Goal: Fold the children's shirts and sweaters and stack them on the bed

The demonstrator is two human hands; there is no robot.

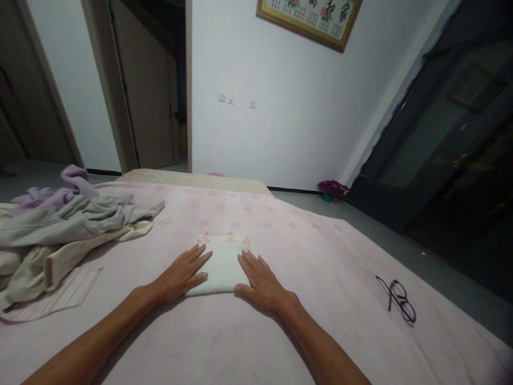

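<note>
A white garment with pinkish trim at its neckline, looking like a folded shirt point(222, 267), lies flat in the middle of the pink flowered cloth point(224, 342). My left hand point(183, 272) rests palm down on its left edge, fingers stretched out. On the opposite edge lies my right hand point(258, 280), also flat with fingers extended and the thumb near the lower right corner. Neither hand grips the fabric. The undersides of both hands and the parts of the shirt beneath them are hidden.
Loose clothes point(76, 219) in grey, cream and purple are heaped at the left, over a striped cloth point(68, 297). Dark-framed glasses point(398, 300) lie unfolded at the right. Purple flowers point(332, 188) stand on the floor near the wall. A door point(144, 91) is behind, at the left.
</note>
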